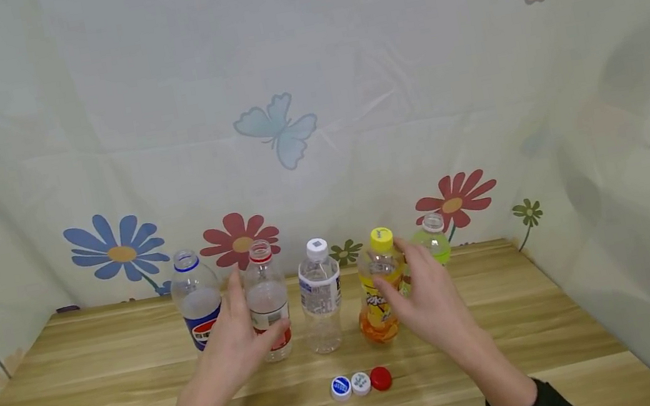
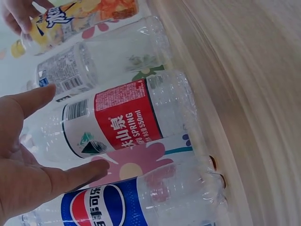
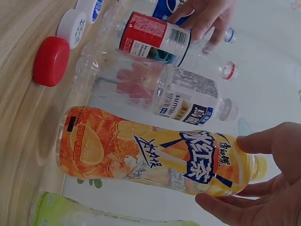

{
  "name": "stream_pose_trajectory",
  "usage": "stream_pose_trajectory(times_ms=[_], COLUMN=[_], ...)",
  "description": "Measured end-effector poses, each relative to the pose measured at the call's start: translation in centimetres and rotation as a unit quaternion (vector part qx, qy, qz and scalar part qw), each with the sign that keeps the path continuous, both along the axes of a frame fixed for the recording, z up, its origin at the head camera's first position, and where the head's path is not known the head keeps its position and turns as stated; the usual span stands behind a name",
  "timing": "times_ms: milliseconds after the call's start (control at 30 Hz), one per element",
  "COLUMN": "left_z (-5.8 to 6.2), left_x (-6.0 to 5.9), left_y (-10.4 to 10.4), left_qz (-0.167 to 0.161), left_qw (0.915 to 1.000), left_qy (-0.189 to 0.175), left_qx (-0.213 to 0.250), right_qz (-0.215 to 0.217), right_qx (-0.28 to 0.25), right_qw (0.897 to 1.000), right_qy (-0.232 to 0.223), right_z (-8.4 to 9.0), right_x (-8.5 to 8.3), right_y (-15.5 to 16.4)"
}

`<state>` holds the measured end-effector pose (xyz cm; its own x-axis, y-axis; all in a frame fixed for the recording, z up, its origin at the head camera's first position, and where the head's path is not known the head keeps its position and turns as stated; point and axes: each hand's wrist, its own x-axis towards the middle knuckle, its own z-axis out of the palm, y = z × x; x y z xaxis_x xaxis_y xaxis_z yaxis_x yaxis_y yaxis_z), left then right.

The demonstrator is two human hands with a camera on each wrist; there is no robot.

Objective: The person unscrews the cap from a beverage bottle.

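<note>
Here, five plastic bottles are seen standing upright in a row on a wooden table (image 1: 103,387), in front of a cloth backdrop printed with flowers and butterflies. The left hand (image 1: 238,341) is held open beside the red-labelled bottle (image 1: 267,300), with its fingers straight and spread; whether the thumb touches the label cannot be told, and nothing is gripped. To the left of that bottle the blue-labelled bottle (image 1: 197,299) is placed, also uncapped. The right hand (image 1: 426,294) is held open and relaxed just beside the orange drink bottle (image 1: 379,288), which carries a yellow cap; the fingers are curved loosely near its neck without closing round it. Between the two hands the clear bottle (image 1: 321,294) with a white cap is found. Behind the right hand a green bottle (image 1: 434,239) is partly hidden. In front of the row, three loose caps are laid touching side by side: a blue-printed cap (image 1: 341,387), a white cap (image 1: 360,383) and a red cap (image 1: 380,378)
</note>
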<state>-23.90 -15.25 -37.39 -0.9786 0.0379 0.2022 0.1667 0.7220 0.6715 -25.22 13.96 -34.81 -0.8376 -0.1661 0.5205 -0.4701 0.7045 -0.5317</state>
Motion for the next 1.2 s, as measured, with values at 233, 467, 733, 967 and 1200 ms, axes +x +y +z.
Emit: stream_pose_trajectory(times_ms=[233,467,733,967,1200], left_z=[0.4,0.9,1.6,2.0,2.4], left_x=[0.9,1.9,3.0,3.8,4.6], left_y=[0.2,0.5,1.0,1.7,2.4], left_qz=[0.001,0.003,0.0,0.021,0.03], left_qw=[0.9992,0.9966,0.9964,0.9939,0.9907], left_qy=[0.034,0.073,0.066,0.083,0.114], left_qx=[-0.021,-0.037,-0.054,-0.069,-0.068], right_qz=[0.008,0.016,0.028,0.037,0.044], right_qx=[0.001,-0.009,-0.02,-0.029,-0.039], right_qw=[1.0,0.999,0.999,0.998,0.998], right_qy=[0.018,0.035,0.035,0.031,0.028], right_z=[0.6,1.3,1.6,1.8,1.9], right_x=[0.8,1.6,2.1,2.5,2.7], right_y=[0.2,0.3,0.2,0.3,0.1])
